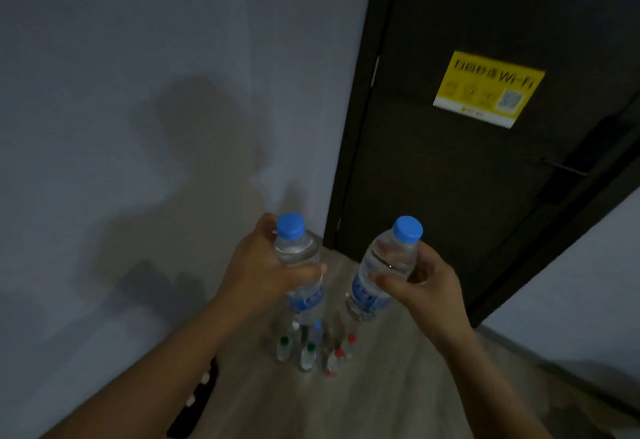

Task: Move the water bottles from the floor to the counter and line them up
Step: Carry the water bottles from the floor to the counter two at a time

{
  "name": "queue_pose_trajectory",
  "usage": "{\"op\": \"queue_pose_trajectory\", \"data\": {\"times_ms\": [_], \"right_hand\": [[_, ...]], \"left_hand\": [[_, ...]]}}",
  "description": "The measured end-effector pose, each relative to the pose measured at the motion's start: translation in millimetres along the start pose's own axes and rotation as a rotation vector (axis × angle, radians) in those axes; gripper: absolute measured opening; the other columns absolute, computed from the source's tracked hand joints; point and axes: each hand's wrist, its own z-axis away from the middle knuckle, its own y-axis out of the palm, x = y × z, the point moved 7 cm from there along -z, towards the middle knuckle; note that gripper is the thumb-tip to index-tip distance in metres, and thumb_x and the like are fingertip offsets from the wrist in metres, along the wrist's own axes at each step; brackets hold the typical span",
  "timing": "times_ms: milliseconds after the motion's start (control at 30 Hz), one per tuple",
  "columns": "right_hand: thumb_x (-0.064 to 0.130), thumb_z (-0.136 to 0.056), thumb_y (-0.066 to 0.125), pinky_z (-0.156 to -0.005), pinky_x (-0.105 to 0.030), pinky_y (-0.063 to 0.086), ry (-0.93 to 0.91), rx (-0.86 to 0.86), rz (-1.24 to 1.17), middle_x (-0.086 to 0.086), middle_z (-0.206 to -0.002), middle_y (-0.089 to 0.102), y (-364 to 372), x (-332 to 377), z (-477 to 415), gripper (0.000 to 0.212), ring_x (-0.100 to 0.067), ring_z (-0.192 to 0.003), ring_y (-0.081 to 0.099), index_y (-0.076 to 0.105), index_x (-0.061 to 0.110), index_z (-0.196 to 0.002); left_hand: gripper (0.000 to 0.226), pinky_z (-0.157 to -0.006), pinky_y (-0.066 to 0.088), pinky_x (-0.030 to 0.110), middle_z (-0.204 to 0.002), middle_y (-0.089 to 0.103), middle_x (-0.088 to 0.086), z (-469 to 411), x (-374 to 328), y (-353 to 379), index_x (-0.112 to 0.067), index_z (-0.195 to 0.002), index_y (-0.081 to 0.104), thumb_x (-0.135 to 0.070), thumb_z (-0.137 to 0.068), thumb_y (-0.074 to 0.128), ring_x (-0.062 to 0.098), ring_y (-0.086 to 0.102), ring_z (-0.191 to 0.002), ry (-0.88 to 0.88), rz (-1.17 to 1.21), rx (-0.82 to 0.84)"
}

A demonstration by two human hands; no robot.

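Right now your left hand (263, 265) has its fingers curled round the shoulder of one blue-capped water bottle (298, 265), and your right hand (420, 282) grips a second blue-capped bottle (382, 272) the same way, tilted slightly. You hold both in the air above the wood floor (381, 386), where smaller bottles (311, 348) with green, red and blue caps stand clustered near the dark door (467, 179).

A person's left hand (263, 265) and right hand (427, 288), both bare. Behind them, the left forearm (166, 352) and right forearm (485, 369) are uncovered from wrist to the picture's lower edge. Dim light and blur hide finer detail.
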Motion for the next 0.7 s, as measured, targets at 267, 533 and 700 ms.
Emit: {"op": "queue_pose_trajectory", "data": {"times_ms": [267, 533, 700], "right_hand": [[0.022, -0.079, 0.075, -0.067, -0.008, 0.052, -0.221, -0.116, -0.059, 0.019, -0.102, 0.068, -20.4, 115.2, -27.4, 0.035, 0.0, -0.094, 0.067, 0.061, 0.029, -0.11], [0.042, -0.077, 0.071, -0.072, -0.018, 0.05, -0.436, -0.232, -0.103, 0.014, -0.101, 0.068, -25.3, 194.9, -38.5, 0.037, -0.001, -0.093, 0.066, 0.061, 0.028, -0.11], [0.049, -0.073, 0.067, -0.066, -0.008, 0.05, -0.541, -0.195, -0.176, 0.019, -0.093, 0.068, -16.8, 221.1, -50.8, 0.018, 0.0, -0.086, 0.067, 0.062, 0.044, -0.089]], "left_hand": [[0.035, -0.061, 0.049, 0.011, -0.09, 0.072, -0.006, -36.5, -108.6, -58.1, -0.024, -0.1, 0.064, -0.029, -0.07, 0.082, 0.002, 0.069, -0.079, 0.179, 0.039, -0.028], [0.025, -0.056, 0.047, 0.009, -0.083, 0.072, -0.006, -47.6, -162.5, -99.0, -0.024, -0.097, 0.064, -0.027, -0.075, 0.077, 0.002, 0.069, -0.073, 0.261, 0.113, -0.104], [0.022, -0.056, 0.049, 0.008, -0.082, 0.072, -0.017, -45.2, -174.8, -110.8, -0.026, -0.095, 0.064, -0.024, -0.076, 0.075, -0.001, 0.069, -0.073, 0.261, 0.152, -0.156]]}}
